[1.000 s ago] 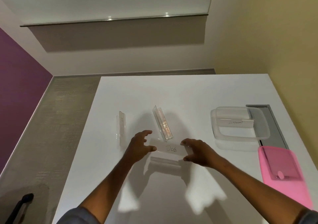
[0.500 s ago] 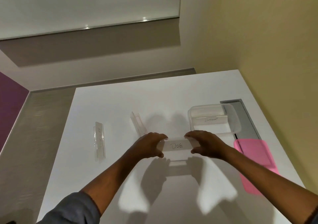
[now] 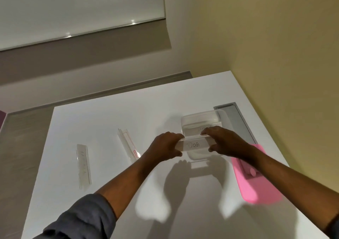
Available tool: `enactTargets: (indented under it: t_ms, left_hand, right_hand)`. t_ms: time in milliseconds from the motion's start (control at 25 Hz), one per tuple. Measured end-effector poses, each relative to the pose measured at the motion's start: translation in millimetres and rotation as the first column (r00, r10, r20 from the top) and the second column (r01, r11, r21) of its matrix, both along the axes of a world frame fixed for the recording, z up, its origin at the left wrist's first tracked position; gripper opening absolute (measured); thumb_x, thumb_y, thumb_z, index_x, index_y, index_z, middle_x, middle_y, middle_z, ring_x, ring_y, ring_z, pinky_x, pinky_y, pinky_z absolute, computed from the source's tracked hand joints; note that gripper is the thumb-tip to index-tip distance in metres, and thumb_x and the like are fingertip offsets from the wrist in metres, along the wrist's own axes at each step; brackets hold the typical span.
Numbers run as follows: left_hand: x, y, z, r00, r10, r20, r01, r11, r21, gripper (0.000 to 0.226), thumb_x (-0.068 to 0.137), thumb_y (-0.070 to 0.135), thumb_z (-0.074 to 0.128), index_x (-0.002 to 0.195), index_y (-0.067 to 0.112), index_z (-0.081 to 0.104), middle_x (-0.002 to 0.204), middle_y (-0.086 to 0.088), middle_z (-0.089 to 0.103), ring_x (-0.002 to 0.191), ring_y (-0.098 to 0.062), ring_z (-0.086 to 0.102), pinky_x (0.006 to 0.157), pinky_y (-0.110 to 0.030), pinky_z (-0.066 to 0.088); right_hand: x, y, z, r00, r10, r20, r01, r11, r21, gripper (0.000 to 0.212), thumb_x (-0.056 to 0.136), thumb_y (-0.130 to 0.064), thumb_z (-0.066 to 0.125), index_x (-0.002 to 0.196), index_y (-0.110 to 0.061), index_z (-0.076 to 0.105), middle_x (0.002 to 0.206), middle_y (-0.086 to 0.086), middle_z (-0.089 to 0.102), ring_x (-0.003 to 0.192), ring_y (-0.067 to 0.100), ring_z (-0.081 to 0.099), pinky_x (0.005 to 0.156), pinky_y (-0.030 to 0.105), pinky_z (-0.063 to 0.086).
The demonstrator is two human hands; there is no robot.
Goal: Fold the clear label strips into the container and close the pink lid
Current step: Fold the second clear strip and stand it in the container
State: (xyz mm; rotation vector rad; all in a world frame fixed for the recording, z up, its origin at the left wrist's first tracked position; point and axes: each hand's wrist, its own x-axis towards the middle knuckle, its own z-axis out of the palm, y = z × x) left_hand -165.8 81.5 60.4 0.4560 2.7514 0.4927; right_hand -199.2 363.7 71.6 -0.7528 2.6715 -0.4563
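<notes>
Left hand [image 3: 165,147] and right hand [image 3: 226,143] each pinch one end of the DOG strip [image 3: 194,145], thumbs under, fingers over the top edge. Strip is level, writing facing the camera, held over the near half of the container [image 3: 200,118]. Can't tell if it touches the rim.

Container: clear, open, on the table [image 3: 110,121], just beyond the hands. One more strip [image 3: 203,128] sits inside, lettering partly hidden behind the right hand's fingers.

Lid [image 3: 256,181]: pink, flat on the table, right of and nearer than the container, off it. Right forearm crosses over its far end.

Grey panel [image 3: 236,117]: set in the tabletop right of the container, running toward the lid.

Red-marked strip [image 3: 129,145]: left of the container, on the table, angled, just beside the left wrist but not touching.

Plain strip [image 3: 84,166]: further left of the container, well apart from the hands, lying lengthwise.

Grey sleeve [image 3: 82,218] on the left arm, pushed up the forearm.
</notes>
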Motion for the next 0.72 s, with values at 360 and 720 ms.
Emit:
enactTargets:
  t_ms: [360, 720]
  left_hand:
    - [-68, 58, -15, 0.998, -0.049, -0.026, 0.045, 0.989, -0.140, 0.063, 0.087, 0.027, 0.081, 0.146, 0.022, 0.057, 0.128, -0.007, 0.071, 0.114, -0.031, 0.067, 0.087, -0.039, 0.055]
    - [-89, 95, -47, 1.000, -0.015, -0.027, 0.009, 0.980, -0.199, 0.034, 0.087, 0.014, 0.071, 0.121, 0.018, 0.067, 0.110, -0.008, 0.074, 0.102, -0.032, 0.071, 0.071, -0.036, 0.048]
  right_hand:
    - [-68, 30, -19, 0.999, 0.001, -0.047, 0.006, 0.989, 0.148, 0.061, 0.071, -0.018, 0.089, 0.118, -0.022, 0.050, 0.116, 0.003, 0.072, 0.093, 0.025, 0.068, 0.067, 0.037, 0.055]
    - [-92, 44, -52, 1.000, 0.014, 0.011, -0.016, 0.984, 0.175, 0.059, 0.076, -0.006, 0.086, 0.129, -0.014, 0.062, 0.124, 0.008, 0.069, 0.106, 0.029, 0.067, 0.080, 0.040, 0.057]
